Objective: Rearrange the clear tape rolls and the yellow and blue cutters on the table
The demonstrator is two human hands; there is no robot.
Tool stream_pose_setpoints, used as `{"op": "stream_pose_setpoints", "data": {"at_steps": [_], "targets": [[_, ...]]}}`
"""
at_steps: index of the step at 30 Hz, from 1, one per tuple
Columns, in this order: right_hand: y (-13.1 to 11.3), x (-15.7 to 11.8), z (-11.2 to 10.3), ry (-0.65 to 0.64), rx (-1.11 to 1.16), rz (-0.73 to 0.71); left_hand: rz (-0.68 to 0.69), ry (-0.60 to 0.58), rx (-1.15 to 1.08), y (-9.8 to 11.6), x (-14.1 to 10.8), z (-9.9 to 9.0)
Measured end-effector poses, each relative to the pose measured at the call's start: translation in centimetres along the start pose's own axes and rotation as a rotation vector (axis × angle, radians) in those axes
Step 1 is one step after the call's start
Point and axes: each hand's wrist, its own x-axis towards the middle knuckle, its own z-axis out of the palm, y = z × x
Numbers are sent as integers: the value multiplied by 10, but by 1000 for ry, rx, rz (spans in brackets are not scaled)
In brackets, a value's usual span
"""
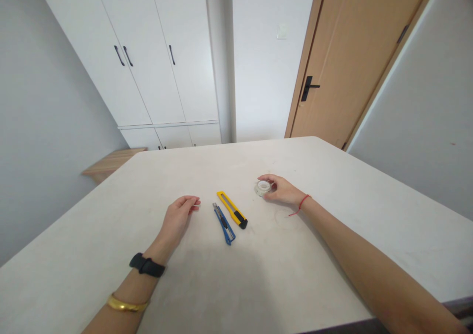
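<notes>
A roll of clear tape (262,187) lies on the white table, right of centre, with my right hand (283,189) closed on its right side, thumb and fingers at its edge. A yellow utility knife (231,208) with a black end lies near the middle. Just left of it and nearer to me is a blue utility knife (223,224). My left hand (180,215) rests on the table to the left of both knives, fingers bent together; whether something small is between the fingertips is too small to tell.
The white table (155,176) reaches out to both sides. Beyond it stand a white cabinet (148,43) and a wooden door (347,63). A wooden surface (111,164) shows past the table's left far corner.
</notes>
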Motion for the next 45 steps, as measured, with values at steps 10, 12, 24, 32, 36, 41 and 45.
{"op": "stream_pose_setpoints", "data": {"at_steps": [10,12,24,32,36,41,45], "targets": [[-2,-1,0,-14,-20,-18,18,1,17,-1,0,-1],[-1,-1,0,-15,-16,-18,23,-4,24,-1,1,-1],[-2,0,-7,-4,27,-16,12,-8,4,-2,2,-1],[-5,-1,-34,122,119,-16,14,-8,1,-4,3,-2],[-7,-3,-34,113,110,0,9,-16,-5,-3,2,-1],[-9,-5,-34,118,94,-9,22,-30,-11,-4,2,-2],[-9,-5,-34,129,82,-5,21,-28,11,-5,3,-3]]}}
